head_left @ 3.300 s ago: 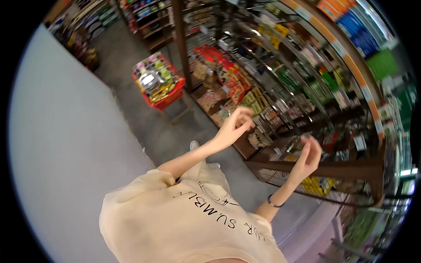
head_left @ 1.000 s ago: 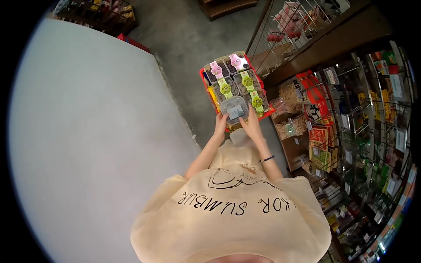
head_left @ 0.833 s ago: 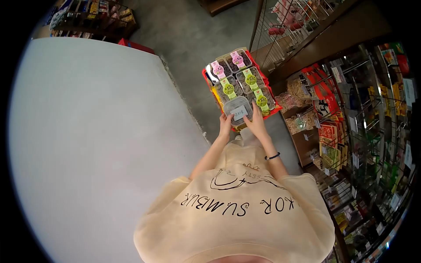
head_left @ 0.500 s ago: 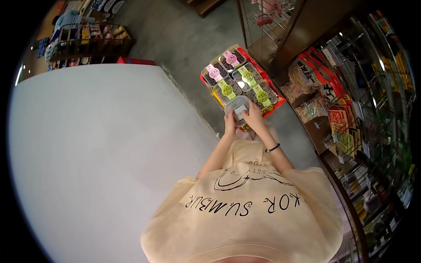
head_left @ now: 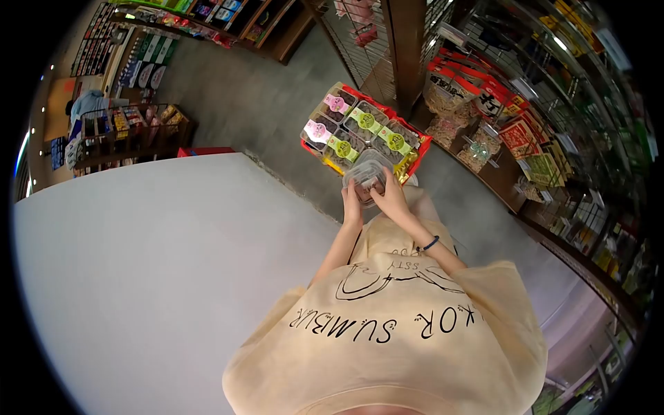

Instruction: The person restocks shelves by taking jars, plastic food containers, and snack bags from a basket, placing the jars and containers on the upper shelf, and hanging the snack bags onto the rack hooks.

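Note:
A clear plastic food box [head_left: 364, 173] is held in front of my body, with something dark showing through it. My left hand [head_left: 351, 205] grips its left side, fingers wrapped around the edge. On the other side, my right hand [head_left: 393, 199] holds it with the thumb laid across the face. Just beyond sit several clear boxes of dark food [head_left: 370, 119] with pink and green label bands, arranged in rows. Red and yellow packaging [head_left: 420, 158] shows around their edges. The held box overlaps the nearest of them in view.
A large white surface [head_left: 166, 263] lies on my left. On the right, shelves carry red snack bags [head_left: 487, 100], with a brown post [head_left: 408, 48] and wire rack beside them. A display stand of packets [head_left: 131, 131] is at the far left, near a person in light blue [head_left: 88, 104].
My view has turned, shifting the shelves and boxes leftward. The held box has tilted: its white label faced me before, and now dark contents show. Both hands keep their grip.

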Demonstrator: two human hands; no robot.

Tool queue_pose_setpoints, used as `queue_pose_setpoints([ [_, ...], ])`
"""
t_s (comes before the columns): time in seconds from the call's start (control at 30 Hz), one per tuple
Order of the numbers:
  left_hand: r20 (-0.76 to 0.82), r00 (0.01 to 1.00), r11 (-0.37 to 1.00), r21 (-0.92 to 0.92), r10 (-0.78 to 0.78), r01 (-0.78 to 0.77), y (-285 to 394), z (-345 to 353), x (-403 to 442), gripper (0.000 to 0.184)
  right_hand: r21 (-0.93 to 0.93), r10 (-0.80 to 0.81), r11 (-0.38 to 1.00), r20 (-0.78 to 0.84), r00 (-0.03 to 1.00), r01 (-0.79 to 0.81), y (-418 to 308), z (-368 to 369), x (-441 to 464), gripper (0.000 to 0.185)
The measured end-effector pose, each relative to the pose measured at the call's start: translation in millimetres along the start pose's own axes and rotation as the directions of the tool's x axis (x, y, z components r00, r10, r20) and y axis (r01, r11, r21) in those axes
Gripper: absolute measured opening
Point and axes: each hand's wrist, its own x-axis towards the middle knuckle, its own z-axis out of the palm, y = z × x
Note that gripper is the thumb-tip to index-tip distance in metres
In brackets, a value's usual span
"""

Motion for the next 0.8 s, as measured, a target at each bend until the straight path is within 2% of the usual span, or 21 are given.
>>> queue_pose_setpoints([
  [0.07,0.023,0.998,0.985,0.162,0.051,-0.054,1,-4,-7,0.044,0.053,0.027,0.998,-0.044,0.999,-0.025,4,0,-9,0.068],
  [0.1,0.03,0.998,0.986,0.161,0.046,-0.05,1,-5,-14,0.044,0.113,0.058,0.992,-0.064,0.996,-0.051,6,1,-18,0.067],
  [0.17,0.17,0.972,0.949,0.245,0.161,-0.2,5,-1,-32,0.055,0.137,0.055,0.99,-0.102,0.993,-0.041,10,6,-34,0.067],
  [0.2,0.235,0.949,0.938,0.223,0.212,-0.265,10,1,-44,0.053,0.165,0.048,0.986,-0.139,0.989,-0.025,10,8,-41,0.067],
  [0.23,0.246,0.945,0.938,0.216,0.216,-0.27,16,4,-58,0.053,0.192,0.039,0.981,-0.182,0.983,-0.003,9,9,-46,0.066],
  [0.3,0.271,0.901,0.921,0.098,0.34,-0.377,20,5,-80,0.05,0.167,0.021,0.986,-0.195,0.98,0.012,-18,-1,-63,0.067],
  [0.37,0.268,0.896,0.916,0.095,0.355,-0.391,15,-4,-84,0.049,0.231,-0.006,0.971,-0.247,0.969,0.065,-33,-2,-76,0.067],
  [0.43,0.284,0.881,0.906,0.08,0.379,-0.416,20,-3,-90,0.049,0.151,-0.051,0.982,-0.369,0.928,0.115,-43,3,-85,0.07],
  [0.5,0.309,0.843,0.885,0.011,0.44,-0.466,28,-1,-110,0.05,0.239,-0.109,0.942,-0.441,0.891,0.233,-54,4,-95,0.071],
  [0.57,0.368,0.806,0.869,-0.009,0.463,-0.495,34,0,-122,0.051,0.162,-0.145,0.956,-0.468,0.872,0.246,-75,-4,-113,0.073],
  [0.63,0.459,0.722,0.814,-0.002,0.517,-0.581,45,5,-145,0.052,-0.098,-0.291,0.954,-0.518,0.804,0.282,-96,-12,-131,0.075],
  [0.8,0.567,0.645,0.8,-0.042,0.512,-0.598,62,11,-187,0.059,-0.035,-0.259,0.954,-0.599,0.758,0.298,-120,-26,-157,0.08],
])
